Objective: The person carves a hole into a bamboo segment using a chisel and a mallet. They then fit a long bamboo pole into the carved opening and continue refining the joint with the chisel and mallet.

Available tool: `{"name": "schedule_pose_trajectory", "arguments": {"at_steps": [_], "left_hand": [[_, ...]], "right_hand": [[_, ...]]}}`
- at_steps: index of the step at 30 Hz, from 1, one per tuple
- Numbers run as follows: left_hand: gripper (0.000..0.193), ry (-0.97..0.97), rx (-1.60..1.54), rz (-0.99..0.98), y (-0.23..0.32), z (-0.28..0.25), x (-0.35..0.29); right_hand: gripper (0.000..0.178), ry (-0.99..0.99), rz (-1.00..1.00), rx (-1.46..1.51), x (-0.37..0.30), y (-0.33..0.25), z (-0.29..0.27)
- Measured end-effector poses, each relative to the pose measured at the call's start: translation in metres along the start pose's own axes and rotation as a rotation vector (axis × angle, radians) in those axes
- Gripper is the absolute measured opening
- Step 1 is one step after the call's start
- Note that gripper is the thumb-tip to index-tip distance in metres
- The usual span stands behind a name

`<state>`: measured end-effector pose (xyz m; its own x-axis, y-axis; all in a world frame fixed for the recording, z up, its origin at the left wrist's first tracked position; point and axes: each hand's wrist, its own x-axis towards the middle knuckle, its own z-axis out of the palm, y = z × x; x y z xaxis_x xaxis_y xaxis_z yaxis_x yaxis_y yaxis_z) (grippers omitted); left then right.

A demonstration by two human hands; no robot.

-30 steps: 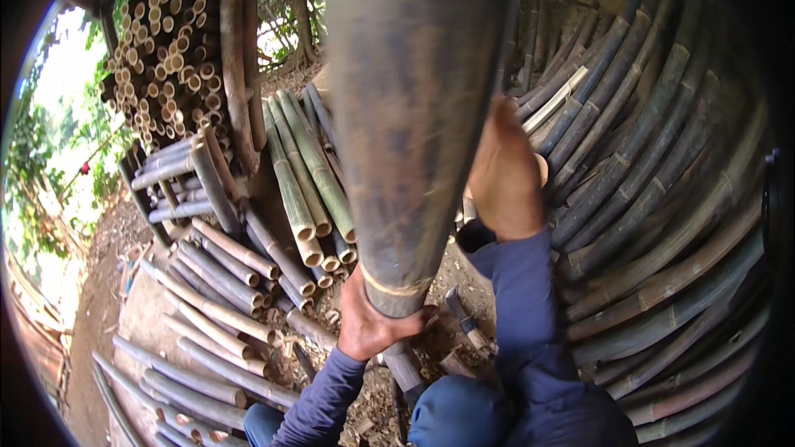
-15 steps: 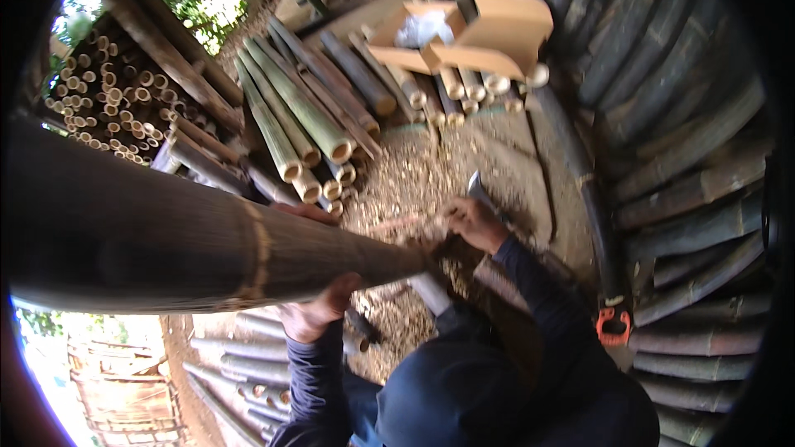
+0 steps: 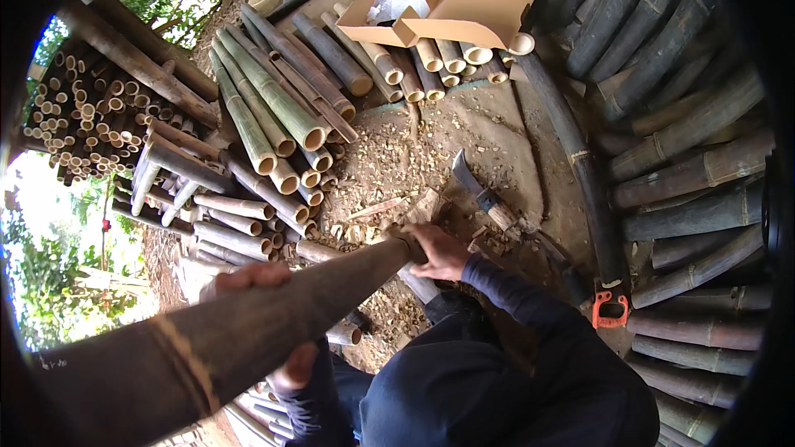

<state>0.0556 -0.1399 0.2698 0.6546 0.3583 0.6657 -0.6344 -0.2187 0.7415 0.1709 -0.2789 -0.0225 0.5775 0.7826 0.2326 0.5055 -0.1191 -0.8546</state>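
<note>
The step in hand appears to be steadying a thick, dark grey-brown bamboo pole (image 3: 257, 319), which slants from the lower left to the middle of the view; the bare left hand (image 3: 294, 367) grips it from beneath, blurred fingers curled round the far side; the bare right hand (image 3: 437, 252) touches its far end, fingers bent, though I cannot tell whether they pinch it; the next move seems to call for firm support at these 2 places; a curved metal blade with a wooden handle (image 3: 480, 190) lies just beyond; the pole hides the left palm, the dark rim obscures its near end, and whatever sits under the far end is unclear.
</note>
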Motion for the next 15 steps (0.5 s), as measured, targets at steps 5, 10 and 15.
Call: {"name": "schedule_pose_trajectory", "arguments": {"at_steps": [5,10,15], "left_hand": [[0.102,-0.157,0.015,0.052,0.016,-0.016,-0.012],[0.089,0.334,0.332,0.202,0.023,-0.048,-0.002],[0.086,0.461,0.162,0.046,0.078,-0.063,0.032]], "right_hand": [[0.096,0.066,-0.047,-0.116,0.012,-0.011,0.048],[0.089,-0.044,-0.174,-0.159,0.048,-0.034,0.034],[0.081,-0.027,-0.312,-0.089,0.043,-0.081,-0.015]]}}
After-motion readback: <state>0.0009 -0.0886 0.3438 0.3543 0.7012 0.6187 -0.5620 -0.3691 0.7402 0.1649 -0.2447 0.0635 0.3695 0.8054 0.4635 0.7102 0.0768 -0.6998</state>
